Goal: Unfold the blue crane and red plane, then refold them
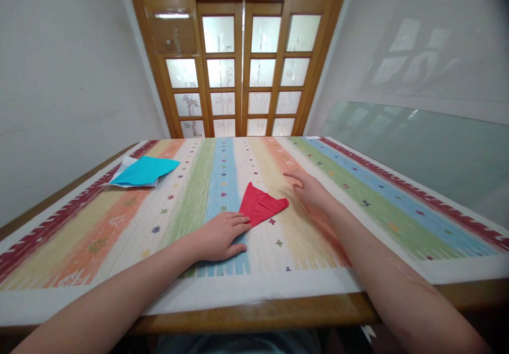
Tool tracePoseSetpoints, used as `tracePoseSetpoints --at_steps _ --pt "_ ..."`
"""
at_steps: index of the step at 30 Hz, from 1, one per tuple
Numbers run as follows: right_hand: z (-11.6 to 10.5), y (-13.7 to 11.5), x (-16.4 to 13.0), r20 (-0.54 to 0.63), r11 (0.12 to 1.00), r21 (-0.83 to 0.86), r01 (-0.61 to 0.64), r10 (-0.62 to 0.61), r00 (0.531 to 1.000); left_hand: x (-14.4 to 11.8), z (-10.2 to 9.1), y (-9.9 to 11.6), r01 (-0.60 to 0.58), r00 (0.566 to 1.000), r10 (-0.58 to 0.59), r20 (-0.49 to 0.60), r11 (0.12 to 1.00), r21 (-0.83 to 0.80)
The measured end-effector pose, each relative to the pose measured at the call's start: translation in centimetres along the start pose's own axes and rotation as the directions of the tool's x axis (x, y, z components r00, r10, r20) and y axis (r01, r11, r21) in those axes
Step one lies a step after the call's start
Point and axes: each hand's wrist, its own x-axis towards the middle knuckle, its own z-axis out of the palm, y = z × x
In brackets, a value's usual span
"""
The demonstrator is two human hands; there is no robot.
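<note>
A piece of folded red paper (262,204) lies on the striped tablecloth in front of me, its outline pointed at the top and at the right. Flat on the cloth, my left hand (223,236) has its fingers stretched out, and the fingertips touch the paper's lower left edge. My right hand (307,187) is held a little above the cloth, to the right of the paper and apart from it. Its index finger points left and nothing shows in its grasp.
Blue paper (145,171) on top of white sheets lies at the table's far left. The striped tablecloth (191,184) covers the wooden table (258,316). A glass panel (421,152) leans at the right wall, and wooden doors (240,68) stand beyond the table.
</note>
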Motion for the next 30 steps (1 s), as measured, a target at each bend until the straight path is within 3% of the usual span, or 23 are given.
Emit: tracePoseSetpoints --at_steps 3,6,9,11,15,23,30 --pt "0.6 -3.6 -0.1 -0.033 0.984 -0.023 0.179 -0.180 0.983 0.1 -0.1 -0.5 -0.015 1.000 0.014 -0.021 0.999 -0.033" --pt "1.1 -7.9 -0.5 0.152 0.915 0.034 0.403 -0.403 0.902 0.1 -0.2 -0.8 -0.005 0.999 0.002 -0.048 0.998 -0.055" --pt "1.7 -11.3 -1.2 0.275 0.884 0.107 0.455 -0.466 0.841 0.1 -0.6 -1.1 -0.036 0.998 0.032 -0.061 0.996 -0.077" --pt "2.2 -12.5 -1.6 0.309 0.888 0.103 0.448 -0.457 0.834 0.1 -0.8 -1.3 -0.077 0.995 0.072 -0.068 0.994 -0.083" --pt "3.6 -13.4 -2.2 0.326 0.896 0.061 0.439 -0.434 0.840 0.1 -0.6 -2.1 -0.084 0.991 0.078 -0.107 0.995 -0.054" --pt "4.5 -13.4 -2.4 0.320 0.904 -0.042 0.426 -0.392 0.863 -0.2 0.1 -3.3 0.166 0.967 -0.161 -0.197 0.986 0.009" --pt "4.3 -13.5 -2.5 0.316 0.902 -0.036 0.430 -0.398 0.861 -0.9 -0.8 -4.6 0.196 0.972 -0.183 -0.147 0.978 0.076"
